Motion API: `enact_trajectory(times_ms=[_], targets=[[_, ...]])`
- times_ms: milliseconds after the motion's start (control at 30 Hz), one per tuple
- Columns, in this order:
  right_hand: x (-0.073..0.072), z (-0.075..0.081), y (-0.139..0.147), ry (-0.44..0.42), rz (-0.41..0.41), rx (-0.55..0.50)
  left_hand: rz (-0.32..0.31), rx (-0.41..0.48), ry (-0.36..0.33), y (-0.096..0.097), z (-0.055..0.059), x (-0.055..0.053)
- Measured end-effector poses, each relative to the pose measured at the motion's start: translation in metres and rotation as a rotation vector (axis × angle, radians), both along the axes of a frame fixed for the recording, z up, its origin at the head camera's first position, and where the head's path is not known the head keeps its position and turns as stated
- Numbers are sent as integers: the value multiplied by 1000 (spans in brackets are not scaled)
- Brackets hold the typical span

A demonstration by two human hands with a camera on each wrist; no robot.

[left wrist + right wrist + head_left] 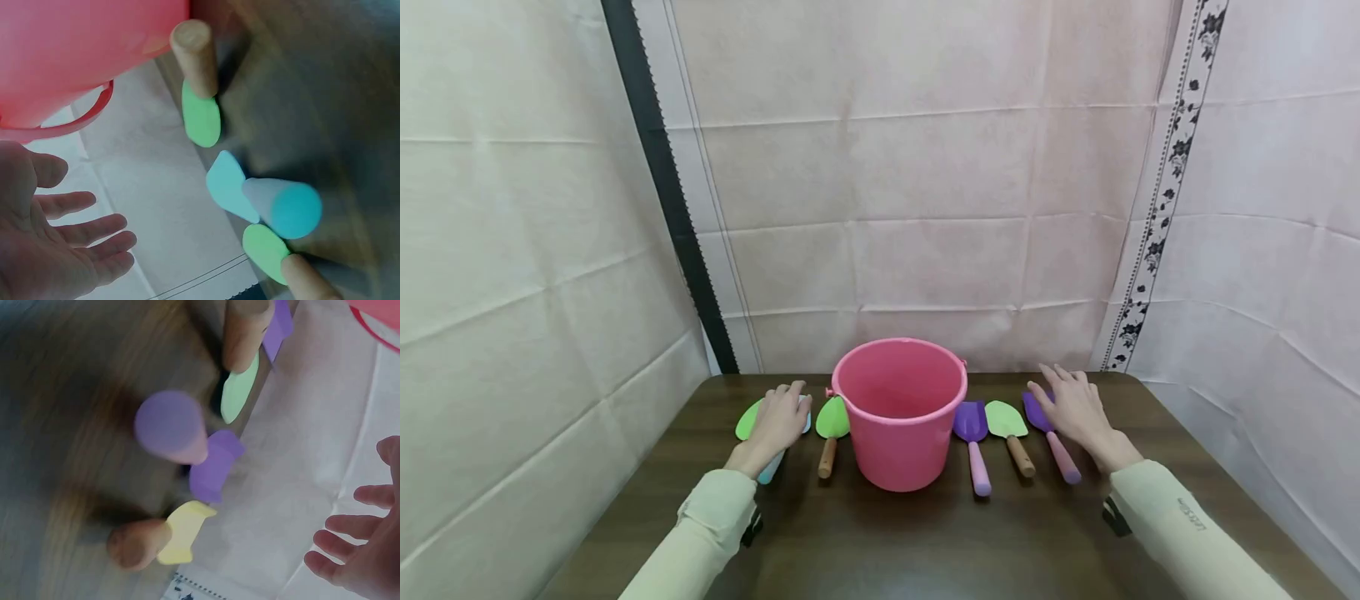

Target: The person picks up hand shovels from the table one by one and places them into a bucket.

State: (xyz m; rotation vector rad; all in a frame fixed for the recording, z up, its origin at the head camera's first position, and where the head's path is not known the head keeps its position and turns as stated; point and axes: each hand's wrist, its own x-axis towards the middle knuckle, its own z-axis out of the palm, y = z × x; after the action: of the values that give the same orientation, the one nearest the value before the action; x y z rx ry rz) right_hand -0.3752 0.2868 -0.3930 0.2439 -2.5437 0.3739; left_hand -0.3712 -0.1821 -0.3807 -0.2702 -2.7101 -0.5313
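A pink bucket (898, 454) stands upright mid-table with toy shovels on both sides. My left hand (777, 423) hovers, fingers spread, above a blue shovel (295, 209) and a green shovel (747, 422). Between that hand and the bucket lies another green shovel (831, 419) with a wooden handle. Over a purple shovel (1064, 458) on the right is my right hand (1081, 410), holding nothing. Closer to the bucket lie a second purple shovel (976, 458) and a pale green one (1006, 419). A yellow shovel (184, 532) shows in the right wrist view; in the head view my right hand and arm hide it.
The dark wooden table (880, 550) has its far edge just behind the bucket and shovels. Pale cloth (925, 208) hangs behind the table and at both sides. The bucket's handle (81, 122) hangs against its far side.
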Motion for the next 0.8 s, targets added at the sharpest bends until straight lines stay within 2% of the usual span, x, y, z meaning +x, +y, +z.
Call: enact_trajectory(times_ms=[133, 267, 400, 633, 800], targets=[[3, -2, 11, -48, -33, -5, -4, 30, -12, 0, 11, -4], [5, -7, 22, -88, -61, -9, -38, 69, 17, 5, 23, -9], [5, -11, 31, -90, -87, -9, -71, 97, 26, 8, 34, -15], [7, -14, 43, -129, -136, 10, -93, 142, -67, 20, 53, -19], [5, -15, 49, -137, -152, 11, -88, 167, -94, 28, 59, -20]])
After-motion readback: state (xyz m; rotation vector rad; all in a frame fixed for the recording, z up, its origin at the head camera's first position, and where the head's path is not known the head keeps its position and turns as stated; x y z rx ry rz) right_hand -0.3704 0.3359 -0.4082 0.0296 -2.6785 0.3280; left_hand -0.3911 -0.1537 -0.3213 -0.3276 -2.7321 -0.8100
